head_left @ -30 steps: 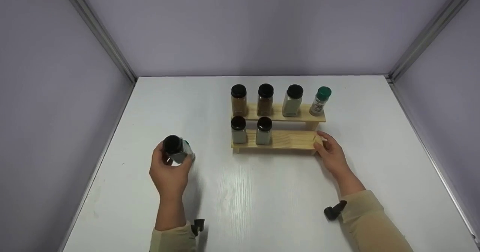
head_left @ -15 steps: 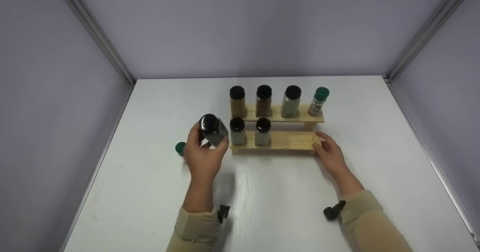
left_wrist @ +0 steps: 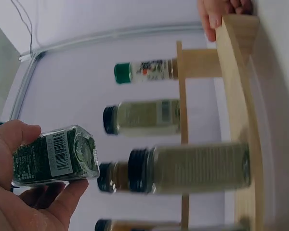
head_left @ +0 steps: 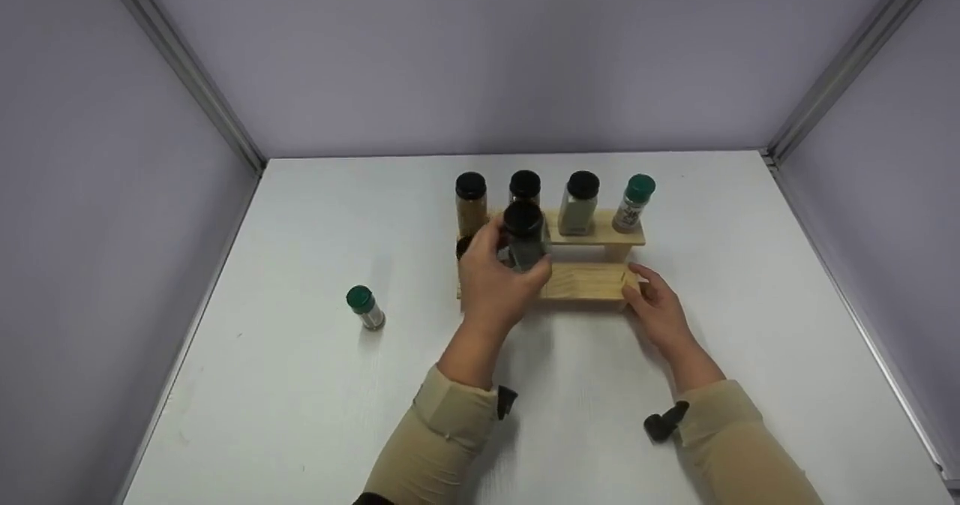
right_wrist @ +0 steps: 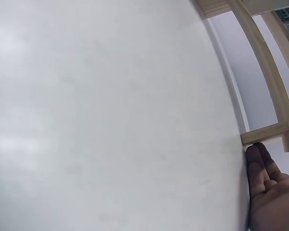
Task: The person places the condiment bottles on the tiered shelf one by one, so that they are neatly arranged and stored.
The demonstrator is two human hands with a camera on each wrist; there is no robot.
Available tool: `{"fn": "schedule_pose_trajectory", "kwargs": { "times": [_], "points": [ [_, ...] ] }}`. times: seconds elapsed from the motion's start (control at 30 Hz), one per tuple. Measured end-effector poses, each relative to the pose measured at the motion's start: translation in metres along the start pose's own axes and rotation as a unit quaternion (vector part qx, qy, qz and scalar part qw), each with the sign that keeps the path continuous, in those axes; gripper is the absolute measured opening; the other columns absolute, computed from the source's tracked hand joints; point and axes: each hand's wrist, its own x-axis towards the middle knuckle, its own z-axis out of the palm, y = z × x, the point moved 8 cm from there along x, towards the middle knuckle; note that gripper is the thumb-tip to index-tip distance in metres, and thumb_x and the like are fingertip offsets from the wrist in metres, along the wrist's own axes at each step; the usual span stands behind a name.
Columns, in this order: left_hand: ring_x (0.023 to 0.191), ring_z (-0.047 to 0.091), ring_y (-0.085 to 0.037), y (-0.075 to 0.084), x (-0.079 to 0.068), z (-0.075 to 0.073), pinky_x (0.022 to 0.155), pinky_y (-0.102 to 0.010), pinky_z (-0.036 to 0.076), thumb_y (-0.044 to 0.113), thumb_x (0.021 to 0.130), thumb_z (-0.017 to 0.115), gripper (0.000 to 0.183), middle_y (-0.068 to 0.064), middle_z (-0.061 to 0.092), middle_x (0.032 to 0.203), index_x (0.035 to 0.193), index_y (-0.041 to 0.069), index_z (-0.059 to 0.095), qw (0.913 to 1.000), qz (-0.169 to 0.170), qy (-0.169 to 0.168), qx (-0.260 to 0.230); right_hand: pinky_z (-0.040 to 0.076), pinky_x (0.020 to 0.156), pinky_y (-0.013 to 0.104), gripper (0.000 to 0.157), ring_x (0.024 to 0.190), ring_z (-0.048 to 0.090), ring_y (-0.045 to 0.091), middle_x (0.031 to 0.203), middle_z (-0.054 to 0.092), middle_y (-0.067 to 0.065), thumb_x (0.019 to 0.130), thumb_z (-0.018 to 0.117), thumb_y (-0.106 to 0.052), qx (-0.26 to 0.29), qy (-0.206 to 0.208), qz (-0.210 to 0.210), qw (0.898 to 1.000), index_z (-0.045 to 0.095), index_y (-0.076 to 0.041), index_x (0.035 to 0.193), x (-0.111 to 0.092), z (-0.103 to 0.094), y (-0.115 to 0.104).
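My left hand (head_left: 495, 280) grips a square spice jar (left_wrist: 53, 156) with dark green contents, a barcode label and a black lid. It holds the jar up in front of the two-tier wooden spice rack (head_left: 589, 281). My right hand (head_left: 658, 306) pinches the right end of the lower shelf, thumb on top. On that shelf stands a black-lidded jar with pale contents (left_wrist: 197, 168); in the head view the left hand covers most of the shelf's left half. Along the upper shelf are black-lidded jars, one with pale green contents (head_left: 578, 208), and a green-capped shaker (head_left: 634, 203).
Another green-capped shaker (head_left: 366, 308) stands alone on the white table (head_left: 285, 385), left of the rack. Pale panel walls (head_left: 480, 62) enclose the table at the back and sides.
My left hand has lifted the dark green jar from beside the loose shaker and carried it right, to the front of the rack. My right hand has stayed at the shelf end.
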Motion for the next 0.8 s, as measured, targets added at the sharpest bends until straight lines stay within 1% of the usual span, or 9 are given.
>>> {"fn": "schedule_pose_trajectory", "kwargs": {
  "times": [0.13, 0.17, 0.23, 0.27, 0.37, 0.47, 0.63, 0.8],
  "points": [
    [0.104, 0.069, -0.023, 0.005, -0.005, 0.027, 0.088, -0.036, 0.059, 0.008, 0.075, 0.09, 0.061, -0.012, 0.071, 0.118, 0.13, 0.0, 0.065, 0.9988, 0.044, -0.005, 0.022, 0.047, 0.089, 0.02, 0.059, 0.106, 0.062, 0.017, 0.13, 0.065, 0.025, 0.11, 0.061, -0.032, -0.003, 0.001, -0.003, 1.0, 0.043, -0.011, 0.162, -0.001, -0.001, -0.001],
    [0.104, 0.069, -0.023, 0.004, -0.007, 0.035, 0.088, -0.033, 0.058, 0.009, 0.075, 0.091, 0.062, -0.012, 0.07, 0.118, 0.131, 0.0, 0.065, 0.998, 0.053, -0.006, 0.034, 0.047, 0.088, 0.021, 0.059, 0.105, 0.062, 0.018, 0.129, 0.065, 0.025, 0.11, 0.061, -0.032, -0.002, 0.0, -0.003, 1.0, 0.043, -0.012, 0.162, -0.001, -0.001, -0.002],
    [0.104, 0.07, -0.023, 0.003, -0.013, 0.05, 0.088, -0.03, 0.058, 0.011, 0.076, 0.091, 0.063, -0.012, 0.07, 0.12, 0.132, 0.0, 0.065, 0.9963, 0.064, -0.013, 0.056, 0.048, 0.086, 0.022, 0.059, 0.103, 0.062, 0.019, 0.127, 0.065, 0.024, 0.11, 0.062, -0.031, -0.001, -0.001, -0.006, 1.0, 0.043, -0.011, 0.162, -0.002, -0.001, -0.002],
    [0.104, 0.07, -0.023, 0.0, -0.016, 0.057, 0.088, -0.03, 0.057, 0.012, 0.076, 0.091, 0.064, -0.012, 0.07, 0.12, 0.133, 0.0, 0.064, 0.9958, 0.062, -0.018, 0.066, 0.048, 0.086, 0.022, 0.058, 0.103, 0.062, 0.02, 0.127, 0.065, 0.023, 0.11, 0.062, -0.03, 0.001, -0.002, -0.005, 1.0, 0.043, -0.011, 0.162, -0.002, 0.0, -0.002],
    [0.107, 0.069, -0.023, -0.009, -0.022, 0.077, 0.091, -0.032, 0.057, 0.013, 0.077, 0.092, 0.066, -0.012, 0.069, 0.123, 0.136, 0.001, 0.064, 0.9952, 0.039, -0.04, 0.081, 0.049, 0.086, 0.021, 0.059, 0.105, 0.063, 0.02, 0.128, 0.065, 0.022, 0.109, 0.063, -0.033, 0.002, -0.005, -0.002, 1.0, 0.043, -0.013, 0.162, -0.003, -0.001, 0.0],
    [0.112, 0.068, -0.026, -0.018, -0.028, 0.09, 0.094, -0.036, 0.057, 0.013, 0.079, 0.092, 0.068, -0.013, 0.068, 0.127, 0.14, 0.001, 0.063, 0.9948, 0.012, -0.056, 0.085, 0.049, 0.086, 0.02, 0.059, 0.104, 0.063, 0.02, 0.129, 0.065, 0.023, 0.109, 0.063, -0.033, 0.001, -0.004, 0.0, 1.0, 0.044, -0.013, 0.161, -0.003, -0.001, 0.001],
    [0.123, 0.065, -0.028, -0.03, -0.032, 0.103, 0.101, -0.039, 0.054, 0.013, 0.083, 0.09, 0.068, -0.014, 0.066, 0.133, 0.143, 0.001, 0.06, 0.9933, -0.018, -0.064, 0.095, 0.051, 0.084, 0.021, 0.057, 0.102, 0.063, 0.018, 0.129, 0.065, 0.026, 0.11, 0.062, -0.028, 0.002, 0.0, -0.008, 1.0, 0.043, -0.01, 0.161, -0.002, -0.002, 0.0],
    [0.13, 0.061, -0.03, -0.045, -0.036, 0.112, 0.106, -0.042, 0.051, 0.013, 0.087, 0.087, 0.069, -0.015, 0.064, 0.139, 0.147, 0.0, 0.056, 0.9909, -0.053, -0.07, 0.102, 0.05, 0.086, 0.019, 0.059, 0.108, 0.065, 0.018, 0.135, 0.064, 0.028, 0.11, 0.062, -0.031, -0.008, 0.001, -0.009, 1.0, 0.043, -0.01, 0.161, -0.001, -0.001, 0.002]
  ]
}}
